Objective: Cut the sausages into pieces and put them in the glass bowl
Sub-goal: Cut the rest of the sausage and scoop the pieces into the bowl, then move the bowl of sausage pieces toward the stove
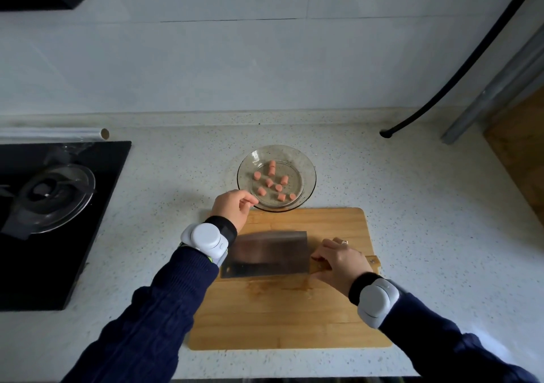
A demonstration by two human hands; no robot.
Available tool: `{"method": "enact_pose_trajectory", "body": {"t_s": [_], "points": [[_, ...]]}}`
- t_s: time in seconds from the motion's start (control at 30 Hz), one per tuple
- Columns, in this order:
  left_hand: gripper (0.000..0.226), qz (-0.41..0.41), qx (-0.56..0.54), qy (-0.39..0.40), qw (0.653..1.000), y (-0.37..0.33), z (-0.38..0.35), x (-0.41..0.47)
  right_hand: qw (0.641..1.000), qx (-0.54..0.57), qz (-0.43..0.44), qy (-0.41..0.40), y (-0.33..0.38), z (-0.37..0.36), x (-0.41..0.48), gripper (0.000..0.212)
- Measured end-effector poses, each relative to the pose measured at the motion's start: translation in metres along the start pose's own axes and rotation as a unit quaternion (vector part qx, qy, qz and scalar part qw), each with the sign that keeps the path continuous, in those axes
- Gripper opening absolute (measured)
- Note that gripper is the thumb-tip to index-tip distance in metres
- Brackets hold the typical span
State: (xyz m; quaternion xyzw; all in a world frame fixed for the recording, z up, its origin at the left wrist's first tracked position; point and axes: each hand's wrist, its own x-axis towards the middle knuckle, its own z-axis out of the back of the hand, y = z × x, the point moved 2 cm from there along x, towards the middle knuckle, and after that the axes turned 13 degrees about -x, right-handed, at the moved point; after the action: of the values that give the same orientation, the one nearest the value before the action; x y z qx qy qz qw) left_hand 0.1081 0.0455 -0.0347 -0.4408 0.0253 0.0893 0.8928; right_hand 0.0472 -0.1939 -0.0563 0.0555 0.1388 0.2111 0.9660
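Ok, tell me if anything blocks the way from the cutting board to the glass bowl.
Nothing visible does. The glass bowl sits right at the far edge of the cutting board, and only the left hand hovers at its near rim. The cleaver lies flat on the board under the right hand, short of the bowl.

No readable text, label or number anywhere.

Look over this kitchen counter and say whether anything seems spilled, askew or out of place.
Nothing stands out. The sausage pieces all lie inside the glass bowl, none on the counter. The cleaver lies flat on the cutting board under the right hand; the left hand is at the bowl's rim.
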Motion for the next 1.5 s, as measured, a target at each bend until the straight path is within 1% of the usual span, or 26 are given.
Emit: {"method": "enact_pose_trajectory", "body": {"t_s": [0.13, 0.3, 0.63, 0.7, 0.77, 0.8, 0.87, 0.93, 1.0, 1.07, 1.2, 1.37, 1.5], "points": [[0.024, 0.004, 0.000, -0.005, 1.000, -0.002, -0.003, -0.001, 1.000, 0.018, -0.015, 0.008, 0.000, -0.005, 0.001, 0.037], [0.023, 0.005, 0.003, -0.005, 1.000, -0.002, -0.006, -0.001, 1.000, 0.020, -0.004, 0.017, 0.002, -0.011, 0.002, 0.034], [0.024, 0.015, 0.020, -0.006, 1.000, 0.003, -0.006, -0.001, 0.999, -0.010, 0.008, 0.036, 0.000, -0.010, 0.004, 0.040], [0.022, 0.017, 0.021, -0.009, 1.000, 0.001, -0.007, 0.000, 1.000, -0.009, 0.012, 0.026, -0.003, -0.006, 0.008, 0.044], [0.021, 0.018, 0.018, -0.010, 1.000, 0.000, -0.007, 0.002, 1.000, 0.030, 0.001, -0.002, -0.006, 0.003, 0.013, 0.048], [0.021, 0.019, 0.016, -0.010, 1.000, 0.000, -0.008, 0.003, 0.998, 0.052, -0.002, -0.020, -0.006, 0.008, 0.016, 0.047], [0.020, 0.024, 0.016, -0.018, 0.999, -0.003, -0.007, 0.005, 0.995, 0.093, -0.009, -0.047, -0.009, 0.019, 0.025, 0.036], [0.018, 0.042, 0.021, -0.040, 0.998, -0.004, -0.005, 0.008, 0.988, 0.135, -0.038, -0.061, -0.015, 0.032, 0.037, 0.024], [0.019, 0.075, 0.020, -0.071, 0.994, -0.004, -0.003, 0.013, 0.979, 0.171, -0.096, -0.056, -0.023, 0.043, 0.053, 0.020], [0.025, 0.122, 0.009, -0.091, 0.988, -0.002, -0.001, 0.018, 0.966, 0.210, -0.144, -0.041, -0.030, 0.048, 0.069, 0.024], [0.033, 0.193, 0.013, -0.078, 0.978, -0.001, -0.003, 0.031, 0.948, 0.249, -0.199, -0.018, -0.034, 0.050, 0.095, 0.034], [0.030, 0.235, 0.025, -0.080, 0.968, 0.002, 0.000, 0.048, 0.936, 0.259, -0.238, 0.027, -0.032, 0.045, 0.118, 0.040], [0.030, 0.248, 0.018, -0.065, 0.966, 0.006, 0.002, 0.058, 0.933, 0.251, -0.254, 0.041, -0.028, 0.046, 0.131, 0.038]]}}
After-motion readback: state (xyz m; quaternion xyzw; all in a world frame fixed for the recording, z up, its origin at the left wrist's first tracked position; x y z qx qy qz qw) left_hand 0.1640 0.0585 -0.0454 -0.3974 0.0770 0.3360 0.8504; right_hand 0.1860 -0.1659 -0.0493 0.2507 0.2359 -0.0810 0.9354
